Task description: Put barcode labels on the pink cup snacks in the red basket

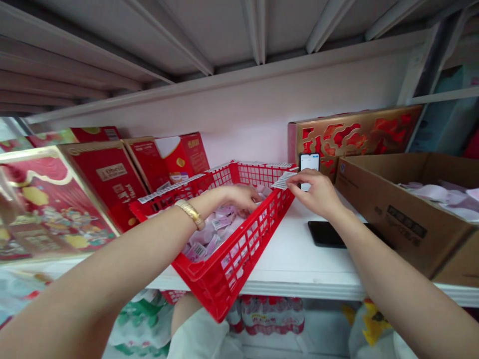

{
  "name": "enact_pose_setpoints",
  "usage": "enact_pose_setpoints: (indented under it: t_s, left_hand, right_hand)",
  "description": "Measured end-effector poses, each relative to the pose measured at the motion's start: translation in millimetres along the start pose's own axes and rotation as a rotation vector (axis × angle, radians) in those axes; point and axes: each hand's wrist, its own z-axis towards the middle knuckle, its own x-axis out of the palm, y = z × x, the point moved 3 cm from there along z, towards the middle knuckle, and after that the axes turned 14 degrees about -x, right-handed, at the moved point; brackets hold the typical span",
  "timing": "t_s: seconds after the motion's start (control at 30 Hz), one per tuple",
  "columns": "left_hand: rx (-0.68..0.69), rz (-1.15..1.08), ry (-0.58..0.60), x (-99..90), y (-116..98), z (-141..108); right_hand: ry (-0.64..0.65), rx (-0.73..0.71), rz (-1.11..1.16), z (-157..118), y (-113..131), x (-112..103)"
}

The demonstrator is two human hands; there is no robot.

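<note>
The right hand's (pixel 316 192) fingers pinch a label strip (pixel 283 180) at the basket's (pixel 209 285) rim; gentle handling avoids creasing. Inside, the left hand's (pixel 243 197) fingers reach among pink packets (pixel 197 251), grip unclear.

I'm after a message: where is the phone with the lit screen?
In the head view, the lit phone is right of centre, behind the right hand, between the red plastic basket and brown cardboard box.
</note>
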Motion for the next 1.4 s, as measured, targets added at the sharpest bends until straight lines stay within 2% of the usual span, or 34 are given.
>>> enact_pose_setpoints:
  t_s: [0.17, 0.37, 0.57, 0.73, 0.87, 1.1, 1.23, 1.4]
  left_hand:
    - [-0.063, -0.091, -0.007, 8.0, -2, -2]
    - [-0.091, -0.364, 0.067, 6.2, 2, -9]
    - [-0.005, -0.55, -0.158, -10.7, -3, -16]
    - [0.039, -0.73, -0.212, -18.0, -9, -21]
    - [0.02, -0.761, -0.193, -20.0, -10, -23]
    - [0.09, -0.981, -0.091, -13.6, -16, -23]
    - [0.101, -1.018, -0.024, -8.6, -23, -24]
    - [0.137, -1.045, 0.01, -5.4, -26, -24]
  right_hand:
    - [0.022, -0.016, 0.045, -4, -1, 4]
    - [0.04, -0.049, 0.008, -8, -4, 13]
    - [-0.008, -0.087, -0.011, -10, -6, 16]
    - [0.001, -0.087, -0.028, -9, -6, 18]
    - [-0.065, -0.029, -0.036, -7, -5, 16]
    - [-0.286, 0.135, 0.047, -9, 3, 6]
    - [-0.34, 0.075, 0.088, -9, 14, 4]
    - [-0.337, 0.062, 0.159, -8, 23, 8]
